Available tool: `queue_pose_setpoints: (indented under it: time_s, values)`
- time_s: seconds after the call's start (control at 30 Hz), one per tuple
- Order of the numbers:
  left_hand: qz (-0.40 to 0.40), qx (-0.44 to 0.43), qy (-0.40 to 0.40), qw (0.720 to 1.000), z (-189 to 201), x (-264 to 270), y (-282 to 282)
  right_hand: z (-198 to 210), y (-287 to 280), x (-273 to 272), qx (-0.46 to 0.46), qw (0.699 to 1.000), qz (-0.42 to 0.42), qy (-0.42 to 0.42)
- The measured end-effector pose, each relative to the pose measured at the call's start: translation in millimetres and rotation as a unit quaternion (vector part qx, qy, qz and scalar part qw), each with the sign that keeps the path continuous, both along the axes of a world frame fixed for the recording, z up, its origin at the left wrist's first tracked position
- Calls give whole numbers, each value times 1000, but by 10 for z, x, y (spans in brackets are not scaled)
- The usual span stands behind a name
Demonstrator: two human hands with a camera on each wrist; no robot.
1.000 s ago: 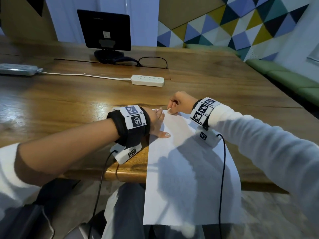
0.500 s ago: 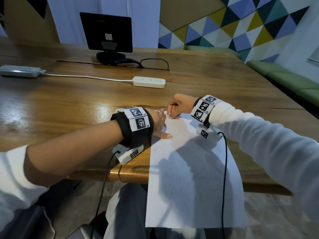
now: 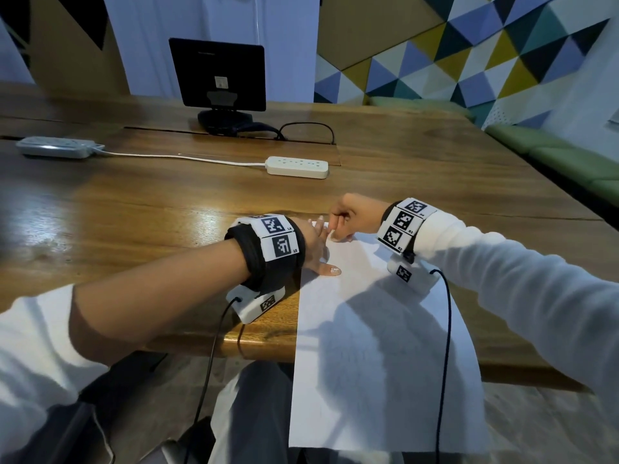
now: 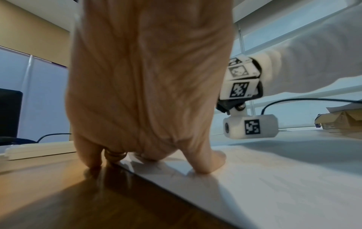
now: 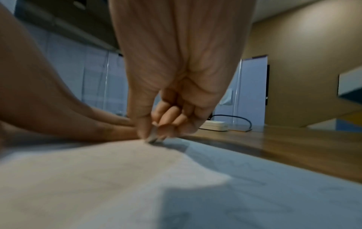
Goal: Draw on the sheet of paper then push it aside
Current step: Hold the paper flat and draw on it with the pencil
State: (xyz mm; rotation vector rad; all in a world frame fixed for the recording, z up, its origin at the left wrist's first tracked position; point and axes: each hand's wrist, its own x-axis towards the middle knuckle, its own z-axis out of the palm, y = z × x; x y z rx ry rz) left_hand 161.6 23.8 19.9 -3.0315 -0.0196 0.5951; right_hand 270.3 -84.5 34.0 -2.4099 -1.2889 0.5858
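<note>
Flat left hand pressing paper, right hand curled

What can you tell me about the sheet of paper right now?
The sheet of paper is plain white, lying flat on the wooden table, its near end overhanging the edge above the lap. The left hand presses its far left corner flat; the right hand pinches a small drawing tool at the far edge. Any marks are too faint to read.

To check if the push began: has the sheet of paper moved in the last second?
No. The sheet of paper still crosses the table's front edge at the same place, its far corner equally distant from the power strip.
</note>
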Motion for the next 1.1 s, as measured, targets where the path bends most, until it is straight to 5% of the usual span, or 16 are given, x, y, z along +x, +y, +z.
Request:
queue_pose_setpoints:
  time_s: [0.1, 0.27, 0.4, 0.53, 0.7, 0.83, 1.0, 1.1]
  values:
    - [-19, 19, 10, 1000, -37, -11, -15, -7, 12, 66, 19, 997, -35, -59]
    - [-8, 92, 52, 994, -48, 30, -155, 76, -86, 83, -30, 999, 9, 21]
    - [-10, 86, 47, 995, -78, 27, -114, 31, -77, 114, 15, 993, -52, -108]
    - [-17, 114, 47, 992, -23, 40, -152, 101, -193, 132, -42, 999, 19, 14]
    - [-24, 133, 56, 989, 26, 6, -195, 44, -124, 105, 10, 995, -19, -97]
    - [-23, 127, 69, 989, 41, 4, -201, 99, -202, 96, -32, 999, 27, 0]
    - [-24, 103, 68, 992, -35, 27, -151, 63, -165, 102, 6, 997, -18, -69]
    - [-22, 101, 70, 992, -42, 38, -128, 97, -214, 44, -30, 999, 29, 25]
